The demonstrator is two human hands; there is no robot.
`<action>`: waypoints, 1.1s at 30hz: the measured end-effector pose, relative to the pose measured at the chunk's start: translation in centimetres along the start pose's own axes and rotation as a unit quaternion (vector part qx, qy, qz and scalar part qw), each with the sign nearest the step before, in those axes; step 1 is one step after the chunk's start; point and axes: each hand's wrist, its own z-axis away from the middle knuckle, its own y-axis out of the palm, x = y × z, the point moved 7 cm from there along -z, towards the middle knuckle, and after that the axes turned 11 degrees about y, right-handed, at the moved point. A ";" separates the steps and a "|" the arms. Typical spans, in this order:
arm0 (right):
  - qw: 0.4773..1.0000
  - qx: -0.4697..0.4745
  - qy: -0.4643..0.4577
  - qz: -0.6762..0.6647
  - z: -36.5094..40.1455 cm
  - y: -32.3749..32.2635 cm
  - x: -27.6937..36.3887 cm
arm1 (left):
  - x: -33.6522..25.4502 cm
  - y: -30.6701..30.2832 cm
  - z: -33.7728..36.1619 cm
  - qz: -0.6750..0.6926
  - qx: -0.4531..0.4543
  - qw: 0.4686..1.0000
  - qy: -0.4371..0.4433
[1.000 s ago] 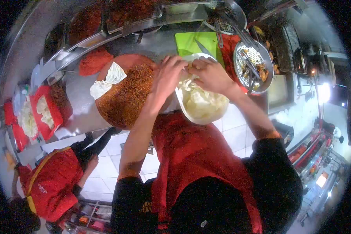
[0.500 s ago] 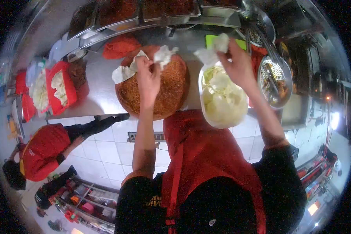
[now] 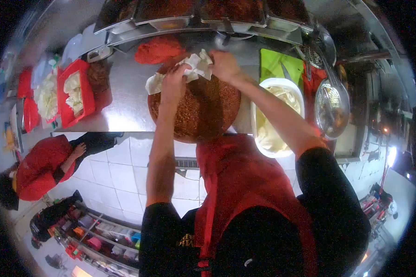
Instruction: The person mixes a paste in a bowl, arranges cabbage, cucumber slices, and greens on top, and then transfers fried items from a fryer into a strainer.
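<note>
A wide round pan or tray (image 3: 208, 115), covered in a reddish-brown crumbly filling or sauce, stands in front of me. Pale, thin leaf-like pieces (image 3: 196, 67) lie along its far edge. My left hand (image 3: 174, 83) is closed on the pale pieces at the far left of the pan. To its right, my right hand (image 3: 224, 67) pinches another pale piece at the far rim; its fingertips are partly hidden. A white oval tub (image 3: 301, 115) with more pale leaves stands to the right, under my right forearm.
Red cloth (image 3: 158, 50) lies behind the pan. A green cutting board (image 3: 275, 62) with a knife is behind the tub. Metal strainers (image 3: 332, 108) stand at right, red baskets (image 3: 88, 99) at left, metal food trays (image 3: 166, 23) at the back. Another person (image 3: 44, 166) is at lower left.
My right hand has moved left from above the tub to the pan's far edge with its pale piece. The view has shifted left, and the other person has changed posture.
</note>
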 end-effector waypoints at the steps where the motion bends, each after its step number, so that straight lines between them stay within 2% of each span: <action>1: 1.000 -0.002 0.009 0.004 0.0 0.0 -0.3 | 0.0 0.0 -0.6 0.009 0.002 1.000 0.004; 3: 0.998 -0.047 -0.018 0.036 0.6 -0.8 -0.8 | -0.3 0.3 -1.6 -0.063 0.012 0.997 0.050; 4: 0.998 -0.048 -0.008 0.045 1.3 -1.9 -2.2 | 1.4 1.4 -1.9 -0.050 0.017 0.997 0.065; 5: 0.996 -0.069 -0.050 0.037 3.0 -4.9 -2.0 | 0.9 1.3 -2.3 -0.036 0.015 0.997 0.068; 6: 0.992 -0.086 -0.092 0.028 5.0 -7.5 -1.8 | 0.7 1.0 -2.3 -0.032 0.067 0.997 -0.010; 7: 0.994 -0.079 -0.078 0.014 6.7 -9.5 -3.0 | 1.1 1.3 -2.1 -0.030 0.120 0.989 -0.087; 11: 0.999 -0.011 -0.019 0.035 13.7 -14.5 -7.7 | 1.4 1.4 -2.4 -0.023 0.078 0.996 -0.020; 13: 0.996 0.044 -0.020 0.075 16.7 -13.6 -8.7 | 0.2 1.1 -3.2 -0.016 0.104 0.993 0.047; 14: 0.996 0.042 -0.018 0.072 17.6 -12.6 -9.0 | -0.3 1.1 -3.3 -0.017 0.106 0.993 0.050; 16: 0.974 -0.077 -0.078 0.197 19.3 -11.0 -9.0 | -1.9 -0.3 -3.2 -0.041 0.026 0.996 0.081; 17: 0.975 -0.080 -0.073 0.193 19.3 -10.6 -9.6 | -2.8 -0.6 -3.2 -0.042 0.030 0.995 0.086; 19: 0.969 -0.116 -0.074 0.206 18.9 -10.6 -10.4 | -4.6 -2.0 -2.6 -0.048 -0.017 0.996 0.070; 20: 0.970 -0.118 -0.072 0.201 18.9 -11.0 -10.7 | -5.3 -2.1 -2.2 -0.051 -0.013 0.996 0.072; 22: 0.988 -0.091 -0.023 0.121 18.9 -12.6 -11.9 | -5.8 -2.3 -1.4 -0.061 -0.008 0.998 0.017; 26: 0.995 -0.067 -0.030 0.073 19.2 -13.1 -11.8 | -6.6 -1.8 -0.9 -0.066 -0.011 0.998 0.010; 28: 0.969 -0.074 -0.169 0.162 19.6 -11.3 -10.3 | -6.0 -1.1 -0.6 -0.043 -0.018 0.999 0.017; 32: 0.968 -0.089 -0.186 0.146 19.5 -11.6 -10.0 | -5.6 -0.4 -0.2 -0.041 0.004 0.999 -0.020; 33: 0.986 -0.073 -0.124 0.085 19.3 -12.8 -10.7 | -5.0 -0.2 0.0 -0.025 -0.005 0.999 -0.020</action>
